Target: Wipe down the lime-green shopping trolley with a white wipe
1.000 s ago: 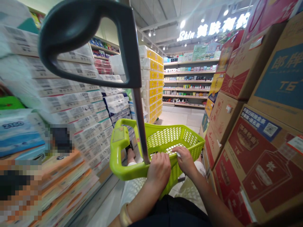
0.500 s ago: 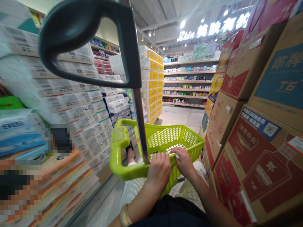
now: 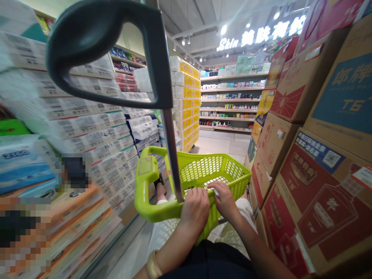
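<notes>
1. Big picture, folks: you're in a shop aisle, with the basket point(image 3: 215, 170) out in front of you. It's lime-green plastic mesh, and that's the thing to steer by.
2. Left of the basket there's a tall wall of wrapped toilet paper point(image 3: 87, 128), and it's pretty close. Right of it, cartons point(image 3: 308, 193) in red and brown are stacked just as near, so the gap is tight on both sides.
3. Straight past the basket, the shelves point(image 3: 229, 104) of small products sit well away, under a lit "Skin" sign point(image 3: 261, 35). Yellow packs point(image 3: 188, 104) are piled ahead and to the left of the basket.
4. Rising from the basket's left side is a metal pole point(image 3: 171, 155), topped by a dark handle point(image 3: 157, 58) that looms right up by your camera. Neither hand is on it.
5. Your left hand point(image 3: 195, 211) is closed over the near rim of the basket, which is a nice solid hold.
6. Your right hand point(image 3: 226, 200) is curled at the same rim, right beside the left. Having both hands central like that is good for balance.
7. At your right fingertips there's a small white bit point(image 3: 216, 192). It's too small to tell what it is, or whether you're really pinching it.
8. On your left wrist, a gold bangle point(image 3: 153, 265) sits well clear of the basket.
</notes>
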A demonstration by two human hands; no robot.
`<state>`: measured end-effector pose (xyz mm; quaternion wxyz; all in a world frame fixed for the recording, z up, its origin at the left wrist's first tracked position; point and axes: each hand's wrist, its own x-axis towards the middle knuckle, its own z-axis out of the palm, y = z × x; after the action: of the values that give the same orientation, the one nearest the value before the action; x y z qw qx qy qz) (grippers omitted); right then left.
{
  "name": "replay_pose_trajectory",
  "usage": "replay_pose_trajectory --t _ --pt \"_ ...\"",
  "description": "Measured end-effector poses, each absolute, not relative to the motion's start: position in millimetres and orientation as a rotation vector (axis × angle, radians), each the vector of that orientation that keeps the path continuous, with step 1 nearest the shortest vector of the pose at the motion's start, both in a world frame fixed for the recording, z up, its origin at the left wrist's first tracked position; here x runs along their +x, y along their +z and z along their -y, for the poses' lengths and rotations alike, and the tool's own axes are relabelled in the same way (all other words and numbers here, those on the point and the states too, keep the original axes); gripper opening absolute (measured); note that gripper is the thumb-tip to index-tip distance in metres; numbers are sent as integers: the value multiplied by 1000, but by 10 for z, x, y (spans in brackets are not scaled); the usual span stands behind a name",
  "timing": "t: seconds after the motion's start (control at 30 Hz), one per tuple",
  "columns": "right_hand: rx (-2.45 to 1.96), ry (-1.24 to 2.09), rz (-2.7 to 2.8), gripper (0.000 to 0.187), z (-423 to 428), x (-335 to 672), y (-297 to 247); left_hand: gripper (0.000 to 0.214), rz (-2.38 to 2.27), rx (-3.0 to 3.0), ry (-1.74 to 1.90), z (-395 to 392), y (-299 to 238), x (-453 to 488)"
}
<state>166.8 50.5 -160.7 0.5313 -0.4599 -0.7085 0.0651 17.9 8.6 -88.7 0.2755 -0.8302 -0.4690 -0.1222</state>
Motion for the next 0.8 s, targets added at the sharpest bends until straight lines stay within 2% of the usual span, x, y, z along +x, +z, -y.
replay_pose_trajectory --t 0.57,0.8 --pt "-1108 123 1697 52 -501 1662 -1618 10 1294 -2250 -285 -75 -875 179" --pt "-1120 117 1697 60 -447 1559 -1638 14 1286 -2260 -289 -88 -882 176"
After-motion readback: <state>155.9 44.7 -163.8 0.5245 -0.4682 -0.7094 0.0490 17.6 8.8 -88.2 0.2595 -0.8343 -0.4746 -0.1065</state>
